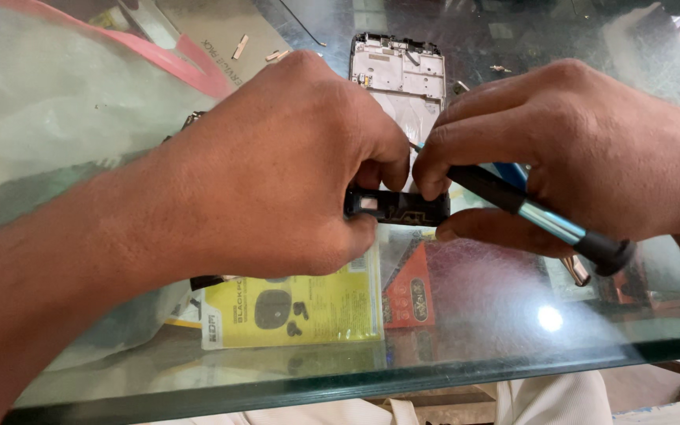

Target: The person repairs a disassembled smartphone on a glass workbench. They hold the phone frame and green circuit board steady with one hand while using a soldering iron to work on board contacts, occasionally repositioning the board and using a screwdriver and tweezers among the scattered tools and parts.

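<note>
My left hand (pixel 277 165) pinches a small black plastic phone part (pixel 397 208) by its left end, just above the glass counter. My right hand (pixel 584 149) holds the part's right end with thumb and forefinger and also grips a screwdriver (pixel 541 216) with a black and blue-silver handle, its tip hidden between my fingers. Beyond both hands lies an opened phone frame (pixel 400 75), silver-white inside, flat on the glass.
The glass counter's front edge (pixel 356 386) runs along the bottom. Under the glass sit a yellow earbud box (pixel 293 307) and a red package (pixel 409 291). A clear plastic bag with a pink strip (pixel 64 102) lies at the left. Small loose bits (pixel 239 47) lie at the back.
</note>
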Available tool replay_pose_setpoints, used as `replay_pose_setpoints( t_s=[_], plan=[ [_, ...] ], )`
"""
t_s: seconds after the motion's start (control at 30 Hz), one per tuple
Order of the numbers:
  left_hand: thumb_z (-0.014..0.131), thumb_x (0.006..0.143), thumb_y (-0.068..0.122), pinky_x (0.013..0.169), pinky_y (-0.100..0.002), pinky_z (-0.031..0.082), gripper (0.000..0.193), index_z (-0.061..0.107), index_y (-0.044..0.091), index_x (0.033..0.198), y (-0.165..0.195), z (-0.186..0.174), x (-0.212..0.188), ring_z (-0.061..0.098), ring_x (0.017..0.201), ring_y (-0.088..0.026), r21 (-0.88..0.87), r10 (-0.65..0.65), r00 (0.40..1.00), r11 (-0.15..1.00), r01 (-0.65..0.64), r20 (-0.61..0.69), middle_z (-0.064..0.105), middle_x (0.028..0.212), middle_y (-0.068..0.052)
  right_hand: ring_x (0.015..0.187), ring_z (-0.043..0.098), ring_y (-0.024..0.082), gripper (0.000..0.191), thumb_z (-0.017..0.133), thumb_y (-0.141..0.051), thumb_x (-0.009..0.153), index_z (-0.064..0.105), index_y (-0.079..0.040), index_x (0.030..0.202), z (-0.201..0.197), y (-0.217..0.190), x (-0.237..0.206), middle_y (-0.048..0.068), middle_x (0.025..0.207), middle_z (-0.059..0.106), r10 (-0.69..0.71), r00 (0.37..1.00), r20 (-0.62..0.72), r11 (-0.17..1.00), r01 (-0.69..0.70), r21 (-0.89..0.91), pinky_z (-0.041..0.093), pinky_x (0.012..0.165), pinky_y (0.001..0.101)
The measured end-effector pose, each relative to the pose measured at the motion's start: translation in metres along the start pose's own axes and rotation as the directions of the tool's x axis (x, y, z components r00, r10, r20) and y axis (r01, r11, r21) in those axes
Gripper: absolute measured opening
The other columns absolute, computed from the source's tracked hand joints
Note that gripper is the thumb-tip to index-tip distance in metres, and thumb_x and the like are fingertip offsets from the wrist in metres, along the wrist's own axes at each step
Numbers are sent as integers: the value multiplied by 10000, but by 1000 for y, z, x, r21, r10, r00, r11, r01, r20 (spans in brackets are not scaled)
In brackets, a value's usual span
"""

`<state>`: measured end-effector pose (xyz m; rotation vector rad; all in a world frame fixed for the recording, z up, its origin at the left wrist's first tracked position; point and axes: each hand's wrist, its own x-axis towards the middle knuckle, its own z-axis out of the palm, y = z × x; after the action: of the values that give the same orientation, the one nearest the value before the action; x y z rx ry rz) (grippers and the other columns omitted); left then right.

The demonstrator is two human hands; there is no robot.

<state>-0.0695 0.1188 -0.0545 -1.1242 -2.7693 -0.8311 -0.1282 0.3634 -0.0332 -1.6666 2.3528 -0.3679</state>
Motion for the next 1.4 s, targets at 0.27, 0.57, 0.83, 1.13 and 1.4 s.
replay_pose_setpoints(
  t_s=[0.27,0.57,0.83,1.13,1.4],
  plan=[
    [702,630,92,672,-381,562,238,723,41,862,1,4,1,713,640,-266,-16,82,996,996,-83,-42,715,727,-111,794,773,202,342,907,-269,679,745,-88,919,3,-6,1,59,914,766,3,998,-70,997,-8,-75,612,588,340],
    [722,643,99,689,-418,550,198,716,20,825,-2,4,1,702,686,-305,-19,143,988,989,-144,-63,700,737,-130,733,774,201,396,914,-298,680,718,-73,940,2,-8,4,58,861,753,69,997,-43,995,-72,-72,591,510,337],
    [701,654,64,763,-361,588,235,779,14,870,-6,-1,-1,745,748,-268,-75,137,989,987,-141,-63,739,818,-148,767,779,201,343,881,-240,725,723,-86,987,-1,1,2,54,941,767,7,1000,-15,999,-8,-32,604,543,332],
    [715,688,22,750,-332,591,272,812,67,938,-7,-2,-2,765,723,-201,-85,47,999,995,-49,-25,768,842,-118,803,771,142,213,811,-218,841,783,-138,1037,0,5,3,39,999,759,-34,999,33,999,34,15,556,559,270],
    [728,629,19,691,-347,586,355,825,82,965,-8,-8,-2,732,663,-222,-30,3,1000,1000,-2,29,745,774,-146,658,753,173,245,859,-240,718,828,-180,954,-1,-2,5,10,886,773,22,1000,21,996,-20,-87,553,468,344]
  ],
)
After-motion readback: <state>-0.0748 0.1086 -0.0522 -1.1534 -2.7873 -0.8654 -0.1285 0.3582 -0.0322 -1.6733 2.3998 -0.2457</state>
